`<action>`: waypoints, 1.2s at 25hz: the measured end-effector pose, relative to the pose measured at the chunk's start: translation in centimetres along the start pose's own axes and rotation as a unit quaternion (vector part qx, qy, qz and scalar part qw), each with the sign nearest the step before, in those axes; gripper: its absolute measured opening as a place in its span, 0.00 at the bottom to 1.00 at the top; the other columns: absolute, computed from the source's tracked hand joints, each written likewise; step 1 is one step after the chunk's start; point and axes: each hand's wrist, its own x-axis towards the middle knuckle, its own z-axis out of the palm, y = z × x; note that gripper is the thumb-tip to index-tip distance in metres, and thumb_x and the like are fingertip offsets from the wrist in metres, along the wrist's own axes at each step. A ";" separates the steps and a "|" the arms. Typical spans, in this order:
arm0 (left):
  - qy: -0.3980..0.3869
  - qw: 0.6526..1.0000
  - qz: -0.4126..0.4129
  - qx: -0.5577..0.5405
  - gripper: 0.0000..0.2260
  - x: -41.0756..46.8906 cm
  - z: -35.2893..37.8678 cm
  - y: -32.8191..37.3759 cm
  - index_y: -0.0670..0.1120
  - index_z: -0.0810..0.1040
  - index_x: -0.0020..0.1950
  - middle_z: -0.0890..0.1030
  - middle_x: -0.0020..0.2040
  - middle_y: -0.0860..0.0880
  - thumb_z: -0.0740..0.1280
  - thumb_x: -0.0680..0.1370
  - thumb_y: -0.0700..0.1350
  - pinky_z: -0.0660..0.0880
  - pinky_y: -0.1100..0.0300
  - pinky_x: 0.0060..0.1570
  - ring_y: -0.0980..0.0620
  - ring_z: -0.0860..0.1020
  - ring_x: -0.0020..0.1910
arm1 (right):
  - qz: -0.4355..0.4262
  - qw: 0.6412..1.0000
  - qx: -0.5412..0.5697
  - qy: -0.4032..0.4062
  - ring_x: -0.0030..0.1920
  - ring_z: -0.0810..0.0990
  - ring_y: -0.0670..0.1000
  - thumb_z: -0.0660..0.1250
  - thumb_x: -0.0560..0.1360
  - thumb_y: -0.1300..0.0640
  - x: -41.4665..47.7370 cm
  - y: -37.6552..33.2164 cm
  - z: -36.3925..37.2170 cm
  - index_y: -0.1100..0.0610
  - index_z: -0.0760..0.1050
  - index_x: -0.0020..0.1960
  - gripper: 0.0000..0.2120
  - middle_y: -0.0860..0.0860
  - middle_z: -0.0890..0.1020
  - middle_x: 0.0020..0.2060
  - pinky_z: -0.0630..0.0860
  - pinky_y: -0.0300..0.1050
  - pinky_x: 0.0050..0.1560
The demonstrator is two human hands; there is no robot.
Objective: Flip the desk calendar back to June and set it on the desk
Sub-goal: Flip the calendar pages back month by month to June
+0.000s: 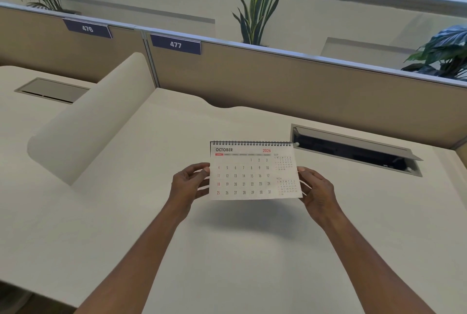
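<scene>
A white spiral-bound desk calendar (pixel 252 172) hangs in the air above the white desk (pixel 227 250), its shadow on the desktop below. The page facing me reads OCTOBER 2026. My left hand (pixel 188 183) grips its left edge with fingers and thumb. My right hand (pixel 317 191) grips its right edge the same way. The black spiral binding runs along the top edge.
An open cable hatch (pixel 353 149) lies in the desk at the right, behind the calendar. A rounded white divider (pixel 96 116) rises at the left. A tan partition (pixel 278 81) with labels 476 and 477 backs the desk. Plants stand beyond it.
</scene>
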 end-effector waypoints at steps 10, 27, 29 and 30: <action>-0.020 0.982 0.126 0.140 0.13 0.8 0.3 2.0 0.45 0.86 0.60 0.89 0.52 0.43 0.69 0.80 0.32 0.86 0.52 0.44 0.45 0.88 0.44 | -0.001 0.999 0.034 -0.031 0.56 0.86 0.60 0.72 0.78 0.59 0.0 -2.6 1.0 0.62 0.80 0.64 0.16 0.61 0.86 0.58 0.82 0.51 0.47; 0.051 0.910 0.289 0.293 0.11 3.6 1.4 4.0 0.47 0.89 0.56 0.84 0.54 0.52 0.76 0.76 0.36 0.79 0.69 0.43 0.51 0.85 0.46 | -0.105 0.991 -0.071 -0.035 0.49 0.86 0.59 0.73 0.76 0.65 1.9 -3.9 2.9 0.60 0.82 0.63 0.16 0.61 0.87 0.53 0.81 0.46 0.40; 0.055 0.910 0.288 0.293 0.11 3.8 1.5 4.2 0.47 0.89 0.55 0.85 0.53 0.52 0.76 0.76 0.35 0.82 0.62 0.44 0.52 0.85 0.45 | -0.116 0.989 -0.089 -0.027 0.50 0.85 0.59 0.73 0.76 0.64 2.4 -4.1 3.0 0.61 0.82 0.63 0.15 0.61 0.87 0.54 0.81 0.47 0.42; 0.056 0.911 0.287 0.292 0.10 4.0 1.5 4.3 0.46 0.89 0.54 0.85 0.53 0.51 0.76 0.76 0.35 0.82 0.60 0.45 0.52 0.85 0.45 | -0.120 0.988 -0.096 -0.021 0.50 0.85 0.58 0.73 0.77 0.64 2.7 -4.3 3.0 0.61 0.82 0.62 0.14 0.61 0.87 0.54 0.81 0.47 0.42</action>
